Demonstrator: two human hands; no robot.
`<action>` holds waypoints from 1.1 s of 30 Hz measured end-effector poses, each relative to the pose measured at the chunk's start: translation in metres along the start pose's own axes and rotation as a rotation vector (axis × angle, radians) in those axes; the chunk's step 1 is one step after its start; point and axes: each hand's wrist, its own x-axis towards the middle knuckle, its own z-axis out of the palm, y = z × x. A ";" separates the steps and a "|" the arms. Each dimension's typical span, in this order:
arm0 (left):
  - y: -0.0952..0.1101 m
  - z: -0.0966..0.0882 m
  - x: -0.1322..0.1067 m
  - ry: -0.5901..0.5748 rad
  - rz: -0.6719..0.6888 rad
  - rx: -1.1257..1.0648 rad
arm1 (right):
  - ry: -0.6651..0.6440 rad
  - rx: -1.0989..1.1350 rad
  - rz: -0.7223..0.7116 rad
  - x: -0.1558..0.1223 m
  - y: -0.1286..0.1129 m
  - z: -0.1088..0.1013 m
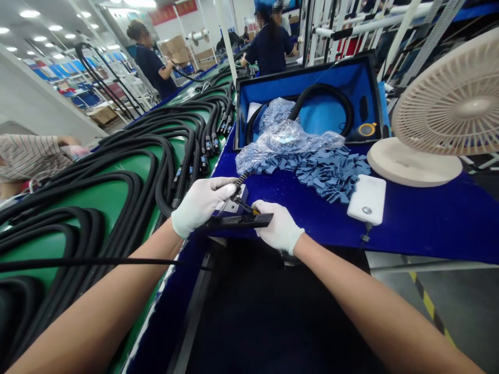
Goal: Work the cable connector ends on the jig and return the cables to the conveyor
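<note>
My left hand [200, 205], in a white glove, is shut around the end of a black ribbed hose [242, 179]. My right hand [277, 227], also gloved, grips a flat black bar-shaped part [237, 222] near its right end. A small dark metal piece with a yellow tip [245, 206] lies between my hands, and the two parts look joined there. Just under my left hand is a small white box [234, 206]. Past my hands lies a heap of small blue foam pieces [323, 174].
A green belt [117, 179] on my left carries several coiled black hoses. Ahead stands an open blue-lined case [307, 78] holding a coiled hose and clear plastic bagging. A white pad [367, 199] and a cream desk fan [448, 109] stand on the blue table. Co-workers stand beyond.
</note>
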 end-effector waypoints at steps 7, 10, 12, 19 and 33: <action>0.014 0.005 -0.001 0.076 0.001 0.060 | -0.058 -0.108 -0.115 -0.002 0.002 -0.017; 0.021 0.005 -0.003 0.101 0.027 0.043 | -0.047 -0.279 -0.106 -0.004 0.003 -0.041; 0.024 0.005 -0.004 0.102 0.044 0.010 | 0.039 -0.317 -0.079 -0.008 0.003 -0.051; 0.030 0.007 -0.019 -0.083 0.095 -0.032 | -0.092 0.827 0.233 -0.028 -0.022 -0.033; -0.005 0.024 -0.027 -0.278 0.483 0.152 | -0.137 1.028 0.268 -0.024 -0.022 -0.022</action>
